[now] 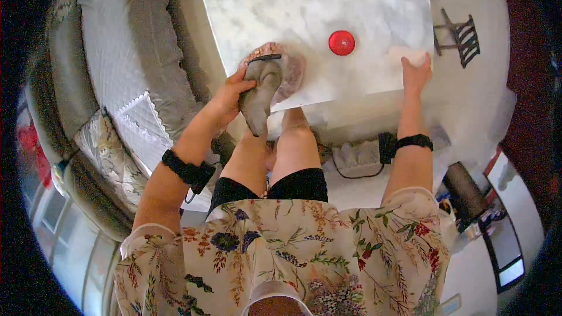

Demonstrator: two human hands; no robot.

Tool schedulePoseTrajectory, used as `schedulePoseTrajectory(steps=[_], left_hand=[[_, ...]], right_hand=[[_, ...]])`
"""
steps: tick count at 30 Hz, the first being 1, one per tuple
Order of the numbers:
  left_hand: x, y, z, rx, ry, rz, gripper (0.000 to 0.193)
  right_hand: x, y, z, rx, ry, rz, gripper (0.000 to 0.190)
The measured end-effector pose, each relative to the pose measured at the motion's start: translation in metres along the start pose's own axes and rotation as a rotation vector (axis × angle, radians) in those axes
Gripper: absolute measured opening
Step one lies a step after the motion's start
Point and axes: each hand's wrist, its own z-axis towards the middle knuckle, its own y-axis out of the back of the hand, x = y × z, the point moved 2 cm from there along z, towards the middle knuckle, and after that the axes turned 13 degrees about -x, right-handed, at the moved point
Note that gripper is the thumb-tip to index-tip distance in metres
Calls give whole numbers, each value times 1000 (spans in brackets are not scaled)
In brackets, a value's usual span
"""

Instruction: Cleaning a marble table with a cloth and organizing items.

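My left hand (228, 98) grips a grey-brown cloth item (261, 90) with a dark band along its top edge; it hangs over the near left corner of a pale marbled table (307, 4). Behind it on that corner sits a pinkish, partly see-through item (293, 77), too blurred to name. At the table's right edge, my right hand (417, 70) has thumb and fingers curled around or against a whitish, blurred thing (416, 58). Between the hands, farther back, lies a round red object (341, 43).
A sofa with a grey quilted cover (114, 30) runs along the left, with a patterned cushion (112, 158) on it. A small dark slatted chair (465, 41) stands beyond the table's right edge. A grey item (358, 156) lies below the table's near edge.
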Motion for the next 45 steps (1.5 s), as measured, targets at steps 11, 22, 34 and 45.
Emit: schedulePoseTrajectory(steps=[11, 22, 34, 45], left_hand=[[-21, -10, -3, 40, 3, 37, 46], [-67, 0, 17, 15, -51, 16, 43], [-131, 29, 68, 99, 89, 219, 44], [-134, 67, 83, 157, 186, 290, 43]], right_hand=[[56, -13, -83, 225, 479, 171, 93], [99, -102, -114, 335, 416, -22, 64], [126, -58, -194, 13, 177, 209, 67], [217, -40, -273, 522, 354, 40, 44]])
